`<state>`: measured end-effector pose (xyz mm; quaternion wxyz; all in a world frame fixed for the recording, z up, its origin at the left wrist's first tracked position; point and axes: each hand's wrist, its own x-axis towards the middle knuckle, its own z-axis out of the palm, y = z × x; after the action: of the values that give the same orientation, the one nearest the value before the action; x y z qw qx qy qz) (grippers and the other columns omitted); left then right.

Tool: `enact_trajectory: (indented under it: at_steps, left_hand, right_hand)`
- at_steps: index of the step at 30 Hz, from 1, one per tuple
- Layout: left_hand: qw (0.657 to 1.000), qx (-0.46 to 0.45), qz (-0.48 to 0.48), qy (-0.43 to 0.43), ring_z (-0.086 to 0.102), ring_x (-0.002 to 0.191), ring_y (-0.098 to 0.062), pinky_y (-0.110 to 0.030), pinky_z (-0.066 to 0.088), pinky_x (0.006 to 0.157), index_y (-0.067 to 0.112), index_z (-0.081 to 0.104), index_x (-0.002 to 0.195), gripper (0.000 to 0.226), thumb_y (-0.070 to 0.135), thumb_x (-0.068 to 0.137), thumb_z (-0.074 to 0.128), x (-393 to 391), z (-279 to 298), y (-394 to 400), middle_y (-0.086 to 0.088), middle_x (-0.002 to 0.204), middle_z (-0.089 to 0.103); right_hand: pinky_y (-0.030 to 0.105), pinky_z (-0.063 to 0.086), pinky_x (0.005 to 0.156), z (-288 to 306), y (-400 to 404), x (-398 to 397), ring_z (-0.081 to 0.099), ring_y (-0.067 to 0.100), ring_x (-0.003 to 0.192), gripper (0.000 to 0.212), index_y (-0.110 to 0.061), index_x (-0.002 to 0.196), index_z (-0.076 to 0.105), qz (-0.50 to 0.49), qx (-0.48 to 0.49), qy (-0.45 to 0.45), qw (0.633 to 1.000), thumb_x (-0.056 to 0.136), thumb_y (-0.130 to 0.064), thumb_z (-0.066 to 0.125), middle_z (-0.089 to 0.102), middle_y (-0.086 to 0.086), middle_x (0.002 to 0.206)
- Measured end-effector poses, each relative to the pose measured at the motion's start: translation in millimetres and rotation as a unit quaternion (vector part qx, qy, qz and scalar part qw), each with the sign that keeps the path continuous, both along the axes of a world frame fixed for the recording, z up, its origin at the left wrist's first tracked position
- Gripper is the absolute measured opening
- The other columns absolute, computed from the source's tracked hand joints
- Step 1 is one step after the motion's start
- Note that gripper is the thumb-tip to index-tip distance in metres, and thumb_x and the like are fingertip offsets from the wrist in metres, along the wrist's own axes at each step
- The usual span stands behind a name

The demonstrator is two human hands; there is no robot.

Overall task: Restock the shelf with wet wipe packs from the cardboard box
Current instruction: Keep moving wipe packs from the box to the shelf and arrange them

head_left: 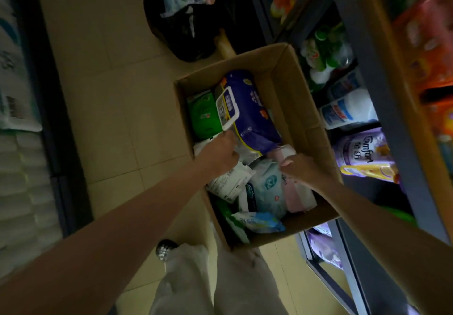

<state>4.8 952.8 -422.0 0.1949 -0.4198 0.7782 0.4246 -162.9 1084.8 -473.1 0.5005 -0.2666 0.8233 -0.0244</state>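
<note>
An open cardboard box (294, 98) stands on the tiled floor beside the shelf (382, 108). Inside lie several wet wipe packs: a large blue-purple pack (255, 116), a green one (203, 116), a pale blue one (267, 189) and a pink one (297, 198). My left hand (221, 152) reaches into the box with curled fingers gripping the near edge of the blue-purple pack. My right hand (302, 168) is over the pink and pale blue packs, its fingers pinching the top of the pink pack.
The shelf on the right carries fabric softener pouches (362, 152), white bottles (348, 113) and green packs (326, 52). A black bag (186, 32) with wipe packs sits on the floor beyond the box. Another shelf edge runs along the left.
</note>
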Motion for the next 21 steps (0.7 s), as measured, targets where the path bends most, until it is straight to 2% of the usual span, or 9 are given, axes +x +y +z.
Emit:
enact_trajectory:
  at_steps: [4, 6, 8, 10, 12, 13, 15, 19, 21]
  left_hand:
    - [0.999, 0.032, -0.036, -0.016, 0.054, 0.112, -0.03, -0.039, 0.046, 0.089, 0.002, 0.041, 0.123, 0.033, 0.008, 0.091, 0.046, -10.0, -3.3, 15.7, -0.015, 0.125, 0.053]
    - [0.999, 0.033, -0.038, -0.022, 0.055, 0.11, -0.031, -0.039, 0.046, 0.089, 0.002, 0.041, 0.121, 0.031, 0.008, 0.091, 0.045, -11.4, -4.8, 18.9, -0.017, 0.124, 0.054]
    - [0.999, 0.03, -0.035, -0.023, 0.054, 0.111, -0.031, -0.038, 0.045, 0.088, 0.002, 0.041, 0.122, 0.031, 0.009, 0.092, 0.045, -11.7, -5.5, 20.3, -0.017, 0.125, 0.055]
    - [0.999, 0.025, -0.026, -0.026, 0.054, 0.113, -0.031, -0.036, 0.045, 0.089, 0.002, 0.041, 0.127, 0.035, 0.01, 0.093, 0.045, -10.6, -7.1, 21.7, -0.016, 0.128, 0.054]
    - [0.999, 0.021, -0.017, -0.032, 0.056, 0.114, -0.031, -0.036, 0.045, 0.089, 0.003, 0.041, 0.13, 0.038, 0.01, 0.093, 0.045, -7.3, -8.0, 22.8, -0.016, 0.129, 0.055]
    - [0.999, 0.021, -0.015, -0.033, 0.056, 0.114, -0.031, -0.036, 0.045, 0.089, 0.003, 0.041, 0.13, 0.038, 0.009, 0.093, 0.045, -4.7, -8.2, 23.2, -0.016, 0.128, 0.055]
    - [0.999, 0.019, -0.012, -0.035, 0.055, 0.115, -0.03, -0.036, 0.045, 0.09, 0.006, 0.039, 0.134, 0.042, 0.007, 0.092, 0.045, 0.2, -5.3, 22.8, -0.014, 0.13, 0.055]
    - [0.999, 0.023, -0.026, -0.029, 0.054, 0.115, -0.029, -0.034, 0.043, 0.087, 0.005, 0.038, 0.132, 0.041, 0.007, 0.091, 0.045, 4.5, 8.9, 18.7, -0.014, 0.128, 0.056]
    - [0.999, 0.023, -0.036, -0.015, 0.053, 0.115, -0.029, -0.033, 0.043, 0.087, 0.004, 0.038, 0.132, 0.04, 0.007, 0.092, 0.044, 5.2, 23.3, 17.0, -0.015, 0.128, 0.055]
  right_hand:
    - [0.024, 0.039, 0.06, -3.4, -4.9, 19.6, 0.055, 0.022, 0.073, 0.021, 0.008, 0.094, 0.066, -0.117, -0.027, -0.06, 0.991, 0.085, -0.011, 0.064, 0.059, 0.017, 0.084]
    - [0.023, 0.037, 0.055, -10.3, -12.5, 27.4, 0.048, 0.014, 0.06, 0.015, -0.008, 0.07, 0.06, -0.143, -0.015, -0.058, 0.988, 0.083, -0.012, 0.065, 0.055, 0.01, 0.076]
    - [0.024, 0.04, 0.055, -18.4, -17.0, 34.9, 0.054, 0.019, 0.064, 0.023, -0.015, 0.064, 0.053, -0.172, -0.015, -0.044, 0.984, 0.082, -0.013, 0.066, 0.058, 0.013, 0.082]
    - [0.032, 0.05, 0.073, -24.1, -17.7, 41.7, 0.063, 0.03, 0.088, 0.011, -0.005, 0.088, 0.065, -0.201, -0.017, -0.028, 0.979, 0.082, -0.014, 0.066, 0.065, 0.018, 0.098]
    - [0.034, 0.049, 0.088, -27.5, -16.2, 45.8, 0.06, 0.03, 0.104, 0.036, -0.004, 0.116, 0.061, -0.227, -0.002, -0.032, 0.973, 0.082, -0.015, 0.065, 0.063, 0.019, 0.116]
    - [0.033, 0.048, 0.087, -25.2, -15.2, 47.6, 0.058, 0.027, 0.104, 0.041, -0.006, 0.122, 0.058, -0.235, -0.002, -0.043, 0.971, 0.082, -0.016, 0.064, 0.061, 0.019, 0.12]
    - [0.03, 0.043, 0.08, -19.9, -10.8, 48.1, 0.055, 0.023, 0.097, 0.045, -0.007, 0.125, 0.055, -0.26, -0.008, -0.06, 0.964, 0.082, -0.018, 0.064, 0.061, 0.016, 0.118]
    - [0.034, 0.05, 0.087, 0.6, 4.9, 49.9, 0.06, 0.033, 0.107, 0.048, 0.0, 0.123, 0.055, -0.31, -0.01, -0.031, 0.95, 0.079, -0.016, 0.067, 0.061, 0.02, 0.118]
    - [0.032, 0.049, 0.08, 18.7, 10.1, 51.0, 0.06, 0.035, 0.107, 0.049, 0.006, 0.119, 0.055, -0.315, -0.019, -0.019, 0.949, 0.077, -0.014, 0.07, 0.061, 0.022, 0.115]
